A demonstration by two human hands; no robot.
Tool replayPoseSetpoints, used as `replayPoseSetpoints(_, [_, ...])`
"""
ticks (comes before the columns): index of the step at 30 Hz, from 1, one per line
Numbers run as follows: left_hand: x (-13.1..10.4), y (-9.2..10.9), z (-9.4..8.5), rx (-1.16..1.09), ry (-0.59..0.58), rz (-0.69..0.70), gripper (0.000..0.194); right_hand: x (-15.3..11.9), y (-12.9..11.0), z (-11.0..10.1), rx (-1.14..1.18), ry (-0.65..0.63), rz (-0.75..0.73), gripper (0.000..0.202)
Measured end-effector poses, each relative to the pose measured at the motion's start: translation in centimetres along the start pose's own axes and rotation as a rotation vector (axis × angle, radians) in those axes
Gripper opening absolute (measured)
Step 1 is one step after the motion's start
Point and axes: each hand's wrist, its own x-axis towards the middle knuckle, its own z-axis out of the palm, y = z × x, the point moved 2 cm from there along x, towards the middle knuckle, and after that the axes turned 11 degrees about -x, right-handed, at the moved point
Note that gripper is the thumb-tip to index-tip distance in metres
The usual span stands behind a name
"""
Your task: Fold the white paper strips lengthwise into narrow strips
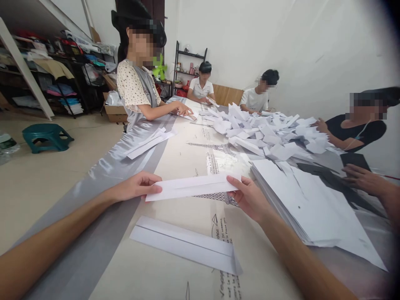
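A long folded strip of white paper [190,187] is stretched level between my two hands, just above the table. My left hand [140,186] pinches its left end, thumb on top. At the other end my right hand [246,195] grips it between thumb and fingers. Closer to me, a second folded paper strip [184,243] with a dark line along it lies on the printed tablecloth [131,266]. To the right of my right hand rests a stack of white paper sheets [300,200].
A large heap of folded white papers [265,129] covers the far right of the table. Several people sit or stand around it; one hand [364,179] reaches in at right. More paper strips [151,143] lie at the left edge. A green stool [46,135] stands on the floor.
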Motion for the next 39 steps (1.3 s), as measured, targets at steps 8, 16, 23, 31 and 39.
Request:
replayPoseSetpoints(8, [0.1,-0.1,-0.8,-0.221,0.359,0.113,0.045,-0.2,-0.6,0.0,-0.075,-0.03,0.025,0.027])
replayPoseSetpoints(16, [0.5,0.3,-0.5,-0.137,0.565,0.129,0.042,-0.7,-0.1,1.5,-0.225,-0.377,-0.01,0.034])
replayPoseSetpoints(23, [-0.4,2.9,0.7,0.075,0.731,0.102,0.032,-0.3,-1.1,-0.6,-0.404,0.021,-0.101,0.027])
replayPoseSetpoints(31, [-1.6,4.2,9.1,0.725,-0.177,0.116,0.037,0.0,-0.5,-0.8,-0.98,0.211,-0.585,0.021])
replayPoseSetpoints(39, [-2.3,1.7,11.5,1.286,-0.115,0.269,0.019,-0.1,1.9,1.6,-1.139,-0.2,-0.705,0.05])
